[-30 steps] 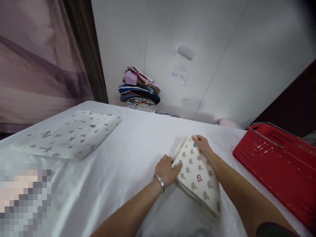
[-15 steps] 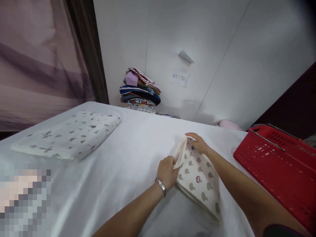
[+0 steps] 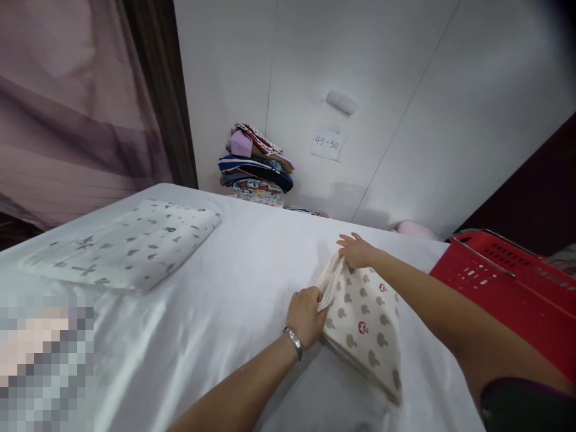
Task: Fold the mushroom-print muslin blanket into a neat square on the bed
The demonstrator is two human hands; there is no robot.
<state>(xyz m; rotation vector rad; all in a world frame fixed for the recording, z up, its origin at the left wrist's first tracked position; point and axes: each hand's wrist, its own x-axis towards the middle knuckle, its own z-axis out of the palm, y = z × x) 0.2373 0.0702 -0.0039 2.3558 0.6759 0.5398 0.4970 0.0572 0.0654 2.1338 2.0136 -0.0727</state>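
Note:
A folded white cloth [image 3: 360, 312] with grey and red mushroom-like shapes is held up at a slant over the white-covered table. My left hand [image 3: 306, 315], with a silver bangle at the wrist, is closed around the stacked layers at the cloth's left corner. At the upper corner my right hand [image 3: 357, 251] pinches the edge, with some fingers stretched out past it. The layered edges run between the two hands. Across the table to the left lies another folded white cloth [image 3: 135, 246] with small grey prints, flat and apart from both hands.
A red plastic basket [image 3: 508, 300] with metal handles stands at the right, close to my right arm. Behind the table rises a stack of folded fabrics [image 3: 256, 165] against the white wall. A paper marked 45-50 [image 3: 327, 144] is on the wall. A pinkish curtain [image 3: 81, 108] hangs at left.
My right hand has shifted slightly at the upper corner, its fingers now lifted and spread more. The left hand keeps its hold, and the cloth's face lies a little flatter.

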